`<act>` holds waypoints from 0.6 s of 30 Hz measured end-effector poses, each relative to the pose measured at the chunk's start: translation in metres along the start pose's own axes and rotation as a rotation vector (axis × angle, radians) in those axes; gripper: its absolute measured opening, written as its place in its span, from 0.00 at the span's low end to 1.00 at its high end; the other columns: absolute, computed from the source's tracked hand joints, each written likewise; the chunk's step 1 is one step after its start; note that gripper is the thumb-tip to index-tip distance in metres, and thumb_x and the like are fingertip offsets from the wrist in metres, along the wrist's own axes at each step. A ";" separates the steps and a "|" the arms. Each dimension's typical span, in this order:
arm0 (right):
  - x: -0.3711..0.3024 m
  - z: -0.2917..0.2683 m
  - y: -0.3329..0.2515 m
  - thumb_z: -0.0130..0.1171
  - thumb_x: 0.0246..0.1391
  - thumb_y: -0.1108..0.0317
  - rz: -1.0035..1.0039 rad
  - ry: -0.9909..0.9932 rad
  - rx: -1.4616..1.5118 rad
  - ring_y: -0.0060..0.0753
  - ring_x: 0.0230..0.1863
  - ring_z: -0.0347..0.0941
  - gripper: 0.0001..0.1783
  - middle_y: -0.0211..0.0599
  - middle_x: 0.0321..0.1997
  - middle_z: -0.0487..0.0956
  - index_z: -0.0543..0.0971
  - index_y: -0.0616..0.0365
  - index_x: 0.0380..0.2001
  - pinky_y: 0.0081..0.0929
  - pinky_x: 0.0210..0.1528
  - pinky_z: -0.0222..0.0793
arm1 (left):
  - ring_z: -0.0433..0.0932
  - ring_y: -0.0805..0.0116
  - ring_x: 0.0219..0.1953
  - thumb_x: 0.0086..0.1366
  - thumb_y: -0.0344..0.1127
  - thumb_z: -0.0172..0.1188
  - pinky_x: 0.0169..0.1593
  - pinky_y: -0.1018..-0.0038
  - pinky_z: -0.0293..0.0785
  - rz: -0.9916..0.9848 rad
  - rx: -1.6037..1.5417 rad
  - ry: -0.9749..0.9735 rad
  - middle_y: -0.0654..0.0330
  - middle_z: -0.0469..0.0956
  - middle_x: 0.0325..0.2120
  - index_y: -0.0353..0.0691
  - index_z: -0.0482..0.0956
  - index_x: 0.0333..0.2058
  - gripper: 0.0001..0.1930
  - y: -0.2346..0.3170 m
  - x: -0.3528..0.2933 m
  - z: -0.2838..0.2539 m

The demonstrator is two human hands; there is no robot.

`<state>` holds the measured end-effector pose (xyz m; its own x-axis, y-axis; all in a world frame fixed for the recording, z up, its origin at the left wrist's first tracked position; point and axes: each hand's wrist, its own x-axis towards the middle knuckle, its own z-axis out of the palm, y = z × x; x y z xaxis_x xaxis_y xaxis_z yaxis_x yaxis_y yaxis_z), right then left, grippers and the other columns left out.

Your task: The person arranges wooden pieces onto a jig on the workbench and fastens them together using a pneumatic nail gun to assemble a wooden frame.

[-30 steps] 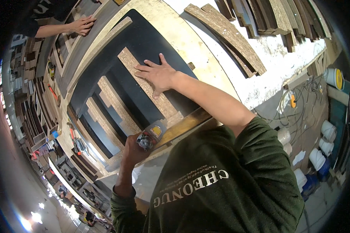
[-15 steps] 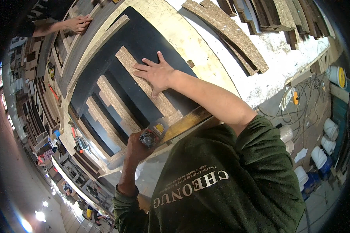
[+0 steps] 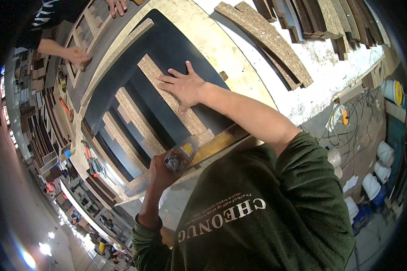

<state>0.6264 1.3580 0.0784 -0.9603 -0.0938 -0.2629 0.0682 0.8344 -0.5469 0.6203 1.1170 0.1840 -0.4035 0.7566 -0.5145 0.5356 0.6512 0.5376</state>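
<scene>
My left hand [image 3: 160, 174] is wrapped around a grey pneumatic nail gun [image 3: 178, 159] with a round screwed cap and a yellow label. The gun's front is at the near end of a particleboard strip [image 3: 191, 123], beside the wooden edge rail [image 3: 221, 139]; its tip is hidden. With fingers spread, my right hand [image 3: 185, 88] lies flat on that strip. Under it is a black curved-edge panel [image 3: 176, 47]. Other strips [image 3: 138, 118] run alongside to the left, and a long curved strip [image 3: 122, 52] follows the panel's far left edge.
Loose curved particleboard pieces [image 3: 271, 47] and stacked boards [image 3: 321, 22] lie at the far right. Pliers [image 3: 89, 160] and other hand tools sit left of the panel. At the far left a co-worker's hands [image 3: 78, 58] are over a wooden frame [image 3: 91, 22]. Buckets [image 3: 373, 183] and cables [image 3: 359, 119] are on the right.
My hands and the nail gun hold nearly the same place; the whole view shifts slightly. The co-worker's near hand has moved back toward the left, and their other hand now shows at the top.
</scene>
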 end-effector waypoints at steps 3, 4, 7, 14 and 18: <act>0.001 -0.001 0.000 0.72 0.30 0.46 0.003 0.001 0.015 0.42 0.73 0.38 0.59 0.25 0.73 0.43 0.53 0.43 0.66 0.72 0.65 0.31 | 0.80 0.51 0.28 0.45 0.36 0.71 0.34 0.66 0.75 -0.019 -0.017 0.000 0.51 0.80 0.26 0.38 0.79 0.35 0.17 0.002 0.006 0.003; 0.001 -0.001 0.000 0.72 0.30 0.46 0.003 0.000 0.015 0.42 0.73 0.38 0.59 0.25 0.73 0.43 0.53 0.43 0.66 0.72 0.65 0.31 | 0.80 0.51 0.28 0.45 0.37 0.71 0.34 0.65 0.75 -0.064 -0.091 -0.029 0.50 0.80 0.26 0.38 0.80 0.35 0.18 0.000 0.008 0.005; 0.001 -0.001 0.000 0.72 0.31 0.46 -0.006 0.006 0.009 0.42 0.73 0.38 0.59 0.25 0.73 0.43 0.53 0.43 0.66 0.72 0.65 0.31 | 0.80 0.52 0.28 0.45 0.39 0.71 0.35 0.65 0.76 -0.015 0.013 0.021 0.51 0.80 0.26 0.39 0.80 0.35 0.19 -0.004 0.008 0.008; 0.002 0.002 -0.001 0.71 0.31 0.46 -0.003 0.004 0.009 0.42 0.73 0.37 0.59 0.25 0.73 0.43 0.52 0.43 0.67 0.72 0.65 0.31 | 0.80 0.52 0.29 0.46 0.40 0.71 0.35 0.65 0.75 -0.017 0.031 0.062 0.51 0.80 0.25 0.40 0.80 0.36 0.19 -0.009 0.002 0.008; -0.001 0.003 0.000 0.71 0.32 0.46 -0.002 0.002 0.021 0.41 0.73 0.37 0.58 0.25 0.73 0.43 0.53 0.43 0.67 0.72 0.65 0.31 | 0.79 0.49 0.30 0.46 0.38 0.70 0.35 0.64 0.75 -0.048 -0.019 -0.015 0.49 0.80 0.26 0.41 0.80 0.37 0.18 0.016 0.014 0.006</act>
<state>0.6280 1.3567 0.0763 -0.9611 -0.0944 -0.2595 0.0715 0.8226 -0.5641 0.6280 1.1378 0.1817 -0.4175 0.7233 -0.5500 0.5015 0.6882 0.5243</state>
